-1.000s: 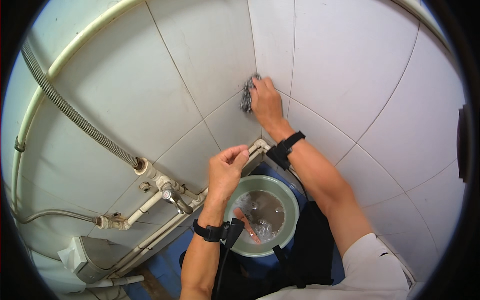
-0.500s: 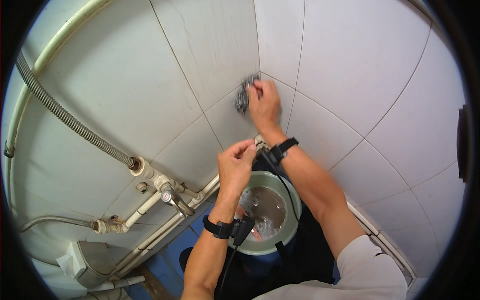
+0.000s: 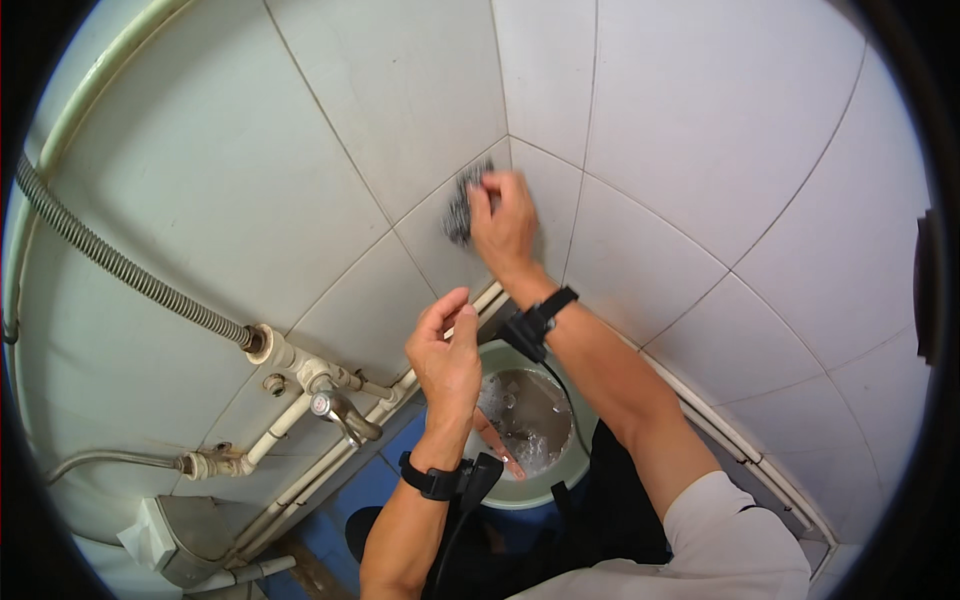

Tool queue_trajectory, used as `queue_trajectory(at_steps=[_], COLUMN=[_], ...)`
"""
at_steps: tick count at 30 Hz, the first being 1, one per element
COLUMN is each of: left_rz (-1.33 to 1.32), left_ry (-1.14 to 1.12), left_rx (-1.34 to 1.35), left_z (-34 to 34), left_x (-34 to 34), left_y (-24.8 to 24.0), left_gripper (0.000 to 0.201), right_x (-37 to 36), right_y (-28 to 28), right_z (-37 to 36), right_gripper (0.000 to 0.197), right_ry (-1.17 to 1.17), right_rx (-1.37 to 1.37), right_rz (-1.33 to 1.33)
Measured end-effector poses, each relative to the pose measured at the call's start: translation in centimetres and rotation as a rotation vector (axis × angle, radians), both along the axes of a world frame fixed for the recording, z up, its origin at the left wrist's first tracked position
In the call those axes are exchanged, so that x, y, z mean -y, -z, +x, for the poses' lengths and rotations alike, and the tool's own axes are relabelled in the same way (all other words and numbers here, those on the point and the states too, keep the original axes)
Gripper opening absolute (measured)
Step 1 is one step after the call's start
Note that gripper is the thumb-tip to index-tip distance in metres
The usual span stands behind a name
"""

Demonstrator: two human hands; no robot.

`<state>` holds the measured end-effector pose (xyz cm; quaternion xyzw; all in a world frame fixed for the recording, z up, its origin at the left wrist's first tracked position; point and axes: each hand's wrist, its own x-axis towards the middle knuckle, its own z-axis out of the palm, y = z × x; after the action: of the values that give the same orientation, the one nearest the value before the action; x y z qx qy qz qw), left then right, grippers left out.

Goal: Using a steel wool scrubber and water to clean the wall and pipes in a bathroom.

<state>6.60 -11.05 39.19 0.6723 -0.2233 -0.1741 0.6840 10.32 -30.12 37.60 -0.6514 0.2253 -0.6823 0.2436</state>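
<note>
My right hand (image 3: 505, 225) is closed on a grey, curly metal scouring pad (image 3: 460, 210) and presses it to the tiled wall (image 3: 400, 130), just left of the corner. Motion blurs the pad. Lower and to the left, my left hand (image 3: 445, 355) hangs in the air with curled fingers, the thumb tip close to the forefinger. Nothing shows in it. Below both hands stands a pale green bucket (image 3: 515, 497) of murky, foamy water. A long pinkish-orange thing (image 3: 498, 445) slants in it; its kind is unclear. Black bands with small devices and cables circle both wrists.
At left, a metal tap (image 3: 345, 415) juts from white pipes (image 3: 290, 425), with a ribbed metal hose (image 3: 130, 265) rising from them. Pipes run low along both walls. A grey tissue holder (image 3: 190, 540) sits at the lower left, above blue floor tiles (image 3: 335, 530).
My right hand has slid the scouring pad down and left along the wall, away from the corner. My left hand has shifted left and slightly down. The view has turned a little.
</note>
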Motion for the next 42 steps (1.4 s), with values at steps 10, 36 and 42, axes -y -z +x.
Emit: queue_trajectory(at_steps=[10,36,42], left_rz=[-0.011,-0.16,-0.184], left_ry=[-0.011,-0.293,-0.251], left_rx=[-0.055,-0.333,-0.309], left_z=[0.2,1.7,1.7], left_x=[-0.2,-3.1,-3.1], left_y=[-0.2,2.0,2.5], left_gripper=[0.028,0.042,0.045], right_x=[0.1,-7.8,-8.0], right_y=[-15.7,-2.4,-11.5], right_z=[2.3,2.1,4.4], right_gripper=[0.013,0.017,0.017], right_ry=[-0.131,-0.279,-0.225], right_rx=[0.284,0.073,0.295], right_rz=[-0.231,-0.015,-0.349])
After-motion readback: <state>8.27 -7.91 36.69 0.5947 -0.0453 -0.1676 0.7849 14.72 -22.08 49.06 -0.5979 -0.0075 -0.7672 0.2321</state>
